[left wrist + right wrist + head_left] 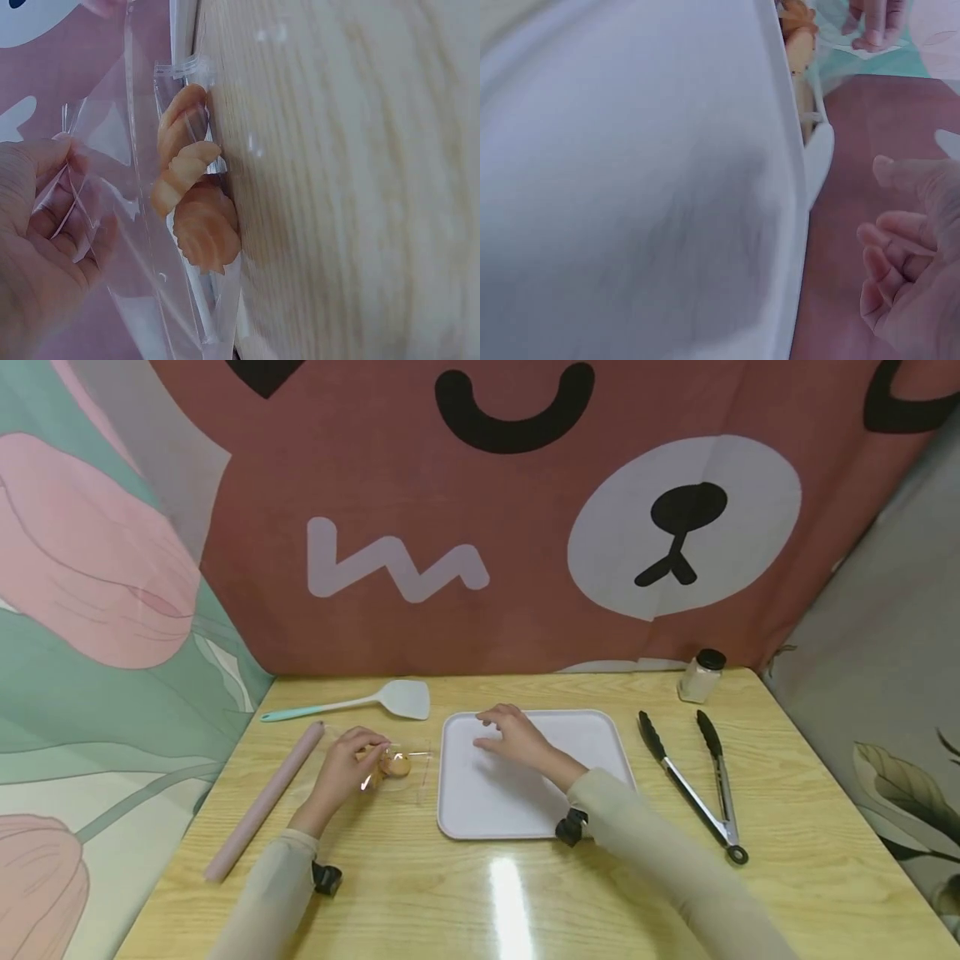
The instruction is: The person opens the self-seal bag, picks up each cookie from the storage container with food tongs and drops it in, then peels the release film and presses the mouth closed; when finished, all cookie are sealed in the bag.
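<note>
Three golden-brown pieces shaped like small pastries (206,229), one twisted, one ridged and one scalloped, show in the left wrist view. They lie inside a clear, glossy plastic bag (109,142) on the pale wood-grain bench (420,893), just left of a white, round-cornered rectangular tray (480,814). The left hand (347,770) pinches the bag's film between thumb and fingers, apart from the pieces, probably so the pastries are not squeezed. The right hand (517,739) hangs above the tray with thumb and fingers spread in a loose curve, holding nothing; the two hands are well apart.

Farther out, a long, dull-pink cylinder (266,802) slants along the left side, and a white spatula with a mint-green handle (405,698) lies behind the bag, presumably leaving the middle free for handwork. Steel tongs with black tips (692,795) rest right of the tray, arms spread and hinge toward the person, a convenient way round for picking up. A small clear jar with a black lid (701,681) stands upright near the back right corner.

No brand, label or writing can be read; the reddish cartoon-printed cloth (390,635) carries only a white zigzag and drawn animal features.
</note>
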Tool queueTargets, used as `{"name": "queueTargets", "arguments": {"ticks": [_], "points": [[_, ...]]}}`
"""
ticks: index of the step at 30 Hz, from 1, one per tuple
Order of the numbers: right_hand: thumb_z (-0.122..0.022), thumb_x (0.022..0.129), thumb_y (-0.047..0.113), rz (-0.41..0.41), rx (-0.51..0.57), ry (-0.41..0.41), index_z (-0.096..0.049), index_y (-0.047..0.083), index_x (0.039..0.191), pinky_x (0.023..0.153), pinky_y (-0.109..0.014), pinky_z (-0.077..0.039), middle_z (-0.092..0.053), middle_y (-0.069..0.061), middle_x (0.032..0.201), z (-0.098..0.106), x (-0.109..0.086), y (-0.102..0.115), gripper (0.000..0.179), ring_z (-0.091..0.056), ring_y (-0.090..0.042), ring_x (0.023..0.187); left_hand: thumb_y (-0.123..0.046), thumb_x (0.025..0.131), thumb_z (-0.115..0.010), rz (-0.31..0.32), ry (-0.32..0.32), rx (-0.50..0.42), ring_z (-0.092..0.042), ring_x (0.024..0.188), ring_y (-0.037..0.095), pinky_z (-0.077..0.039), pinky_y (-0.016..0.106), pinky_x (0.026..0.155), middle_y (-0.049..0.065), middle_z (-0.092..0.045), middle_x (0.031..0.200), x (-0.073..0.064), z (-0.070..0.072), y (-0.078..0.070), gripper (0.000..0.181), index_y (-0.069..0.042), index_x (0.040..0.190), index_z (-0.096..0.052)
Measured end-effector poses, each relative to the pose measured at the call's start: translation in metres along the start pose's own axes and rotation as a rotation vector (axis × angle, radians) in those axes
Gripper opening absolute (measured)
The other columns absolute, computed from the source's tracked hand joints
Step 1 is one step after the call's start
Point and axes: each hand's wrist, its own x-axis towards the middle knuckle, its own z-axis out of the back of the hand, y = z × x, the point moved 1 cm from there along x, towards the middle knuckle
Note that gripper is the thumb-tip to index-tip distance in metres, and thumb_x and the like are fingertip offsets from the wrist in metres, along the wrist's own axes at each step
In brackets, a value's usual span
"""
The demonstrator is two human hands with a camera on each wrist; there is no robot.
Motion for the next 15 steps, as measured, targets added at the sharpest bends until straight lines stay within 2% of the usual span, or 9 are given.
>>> {"name": "queueTargets", "arguments": {"ticks": [4, 9, 15], "points": [[-0.073, 0.084, 0.024, 0.053, 0.028, 0.042, -0.065, 0.003, 0.117, 0.083, -0.035, -0.045, -0.063, -0.007, 0.099, -0.017, 0.019, 0.010, 0.040, -0.056, -0.024, 0.095, -0.001, 0.083, -0.071, -0.032, -0.018, 0.012, -0.062, 0.083, 0.026, -0.051, 0.044, 0.068, 0.007, -0.066, 0.088, 0.001, 0.000, 0.001, 0.006, -0.001, 0.089, -0.072], [-0.074, 0.083, 0.019, 0.128, 0.035, 0.086, -0.067, 0.001, 0.114, 0.083, -0.035, -0.045, -0.065, -0.009, 0.096, -0.034, 0.037, 0.021, 0.037, -0.058, -0.024, 0.091, -0.001, 0.082, -0.071, -0.046, -0.026, 0.026, -0.062, 0.082, 0.024, -0.051, 0.041, 0.065, 0.006, -0.066, 0.087, 0.002, 0.001, 0.001, 0.006, -0.003, 0.089, -0.072], [-0.075, 0.082, 0.017, 0.198, -0.003, 0.098, -0.071, 0.000, 0.103, 0.087, -0.035, -0.044, -0.067, -0.008, 0.083, -0.052, 0.047, 0.024, 0.028, -0.058, -0.021, 0.083, -0.002, 0.083, -0.071, -0.048, -0.024, 0.014, -0.062, 0.082, 0.024, -0.051, 0.041, 0.064, 0.006, -0.066, 0.087, 0.002, 0.003, -0.002, 0.005, -0.002, 0.088, -0.072]]}}
